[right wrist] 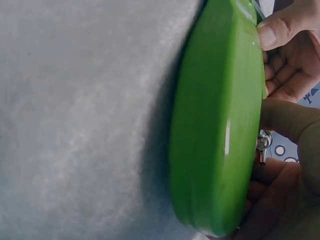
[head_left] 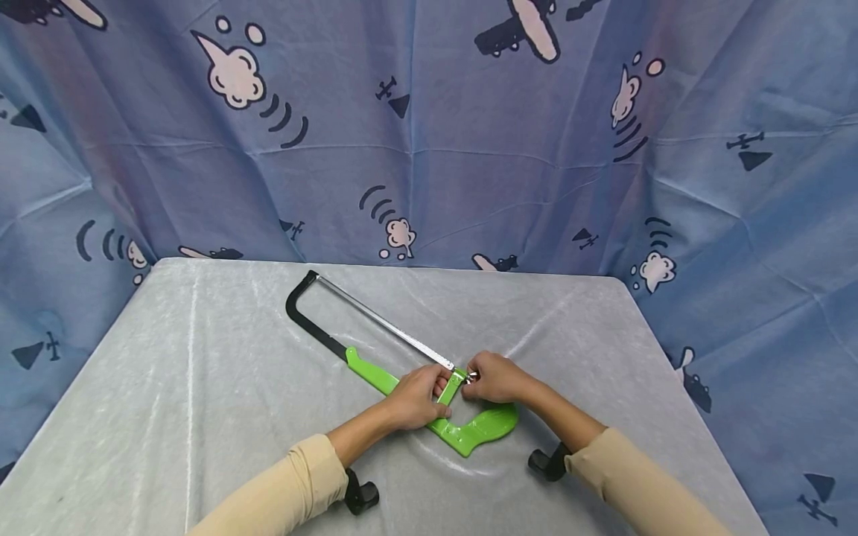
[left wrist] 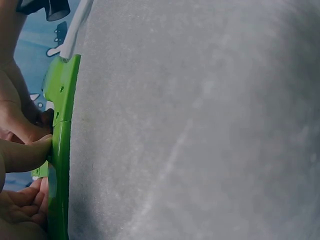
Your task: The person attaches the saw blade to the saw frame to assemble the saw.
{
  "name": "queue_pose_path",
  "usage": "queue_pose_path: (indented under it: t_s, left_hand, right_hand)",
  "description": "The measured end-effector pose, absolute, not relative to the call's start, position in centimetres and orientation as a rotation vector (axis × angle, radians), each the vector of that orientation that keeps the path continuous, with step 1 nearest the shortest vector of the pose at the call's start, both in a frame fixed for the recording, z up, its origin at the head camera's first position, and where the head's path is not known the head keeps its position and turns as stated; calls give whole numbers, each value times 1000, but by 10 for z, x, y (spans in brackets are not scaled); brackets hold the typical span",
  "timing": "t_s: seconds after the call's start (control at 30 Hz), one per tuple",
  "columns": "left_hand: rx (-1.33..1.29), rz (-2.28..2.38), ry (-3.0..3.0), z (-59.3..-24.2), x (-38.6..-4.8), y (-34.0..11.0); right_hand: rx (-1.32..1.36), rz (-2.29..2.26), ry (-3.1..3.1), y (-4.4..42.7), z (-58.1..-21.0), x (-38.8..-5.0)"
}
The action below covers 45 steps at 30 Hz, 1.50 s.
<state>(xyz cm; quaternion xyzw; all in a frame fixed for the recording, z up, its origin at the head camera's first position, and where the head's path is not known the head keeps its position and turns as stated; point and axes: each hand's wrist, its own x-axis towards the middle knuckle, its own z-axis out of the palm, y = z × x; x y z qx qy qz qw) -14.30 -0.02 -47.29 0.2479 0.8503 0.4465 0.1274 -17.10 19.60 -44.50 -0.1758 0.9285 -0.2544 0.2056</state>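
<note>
Hacksaw (head_left: 365,368): lying on its side near the middle of the desk (head_left: 234,461), slanting from far left down to near right, with the person's hands at its handle end.
Blade (head_left: 385,321): on the far side, running from the tip of the black frame (head_left: 315,328) to the green post (head_left: 451,388).
Left hand (head_left: 414,397): I read its grip as clasped on the green post, thumb on the near side and fingers curled on the other; the left wrist view gives me the thumb pressed against green.
Right hand (head_left: 497,377): grip pinching the metal wing nut (right wrist: 263,145) just outside the post, beside the blade's near end; in the right wrist view I find it between thumb and fingers.
Handle (head_left: 492,424): bright green, ungripped, below the right hand; it fills much of my right wrist view.
Sleeves (head_left: 288,484): beige, ending above both wrists, a black wrist camera (head_left: 362,497) at each cuff.
Curtain (head_left: 456,171): blue, printed with planes and clouds, hanging behind the desk.
</note>
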Motion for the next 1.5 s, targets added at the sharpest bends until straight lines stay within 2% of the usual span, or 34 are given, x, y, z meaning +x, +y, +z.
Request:
queue_pose_path:
  t_s: [1.5]
  left_hand:
    - [704, 1298, 2482, -473, -143, 0]
  right_hand:
    - [-699, -966, 2482, 221, -432, -182]
